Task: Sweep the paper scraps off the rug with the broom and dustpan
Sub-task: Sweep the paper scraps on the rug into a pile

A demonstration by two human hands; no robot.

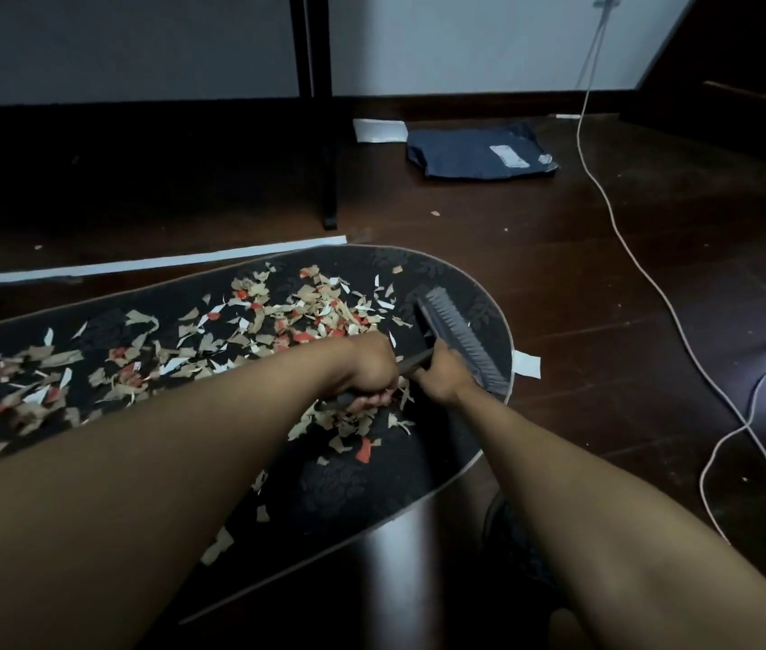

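Both forearms reach in from the near edge and meet over the right end of the dark patterned rug (334, 490), hiding much of what lies beneath them. The left hand (369, 372) has its fingers (367, 402) curled around a dark handle, only a short stretch of which shows between the two hands. The right hand (444, 372) grips the same handle just behind the broom (458, 337) head, its fingers tucked out of sight on the far side. The grey bristles run diagonally along the right part of the rug, near its curved edge; whether they touch the pile cannot be told. Paper scraps (287, 316), tan, white and red, lie scattered across the rug to the left of the brush and under the arms, thinning towards the left edge where the rug is cut off. No dustpan can be made out. A blurred dark post (400, 570) stands at the near edge between the arms. On the dim wooden floor (559, 283) beyond lie a navy packet (479, 152), a long white strip (146, 262) and a pale cable (630, 246) trailing from the wall.
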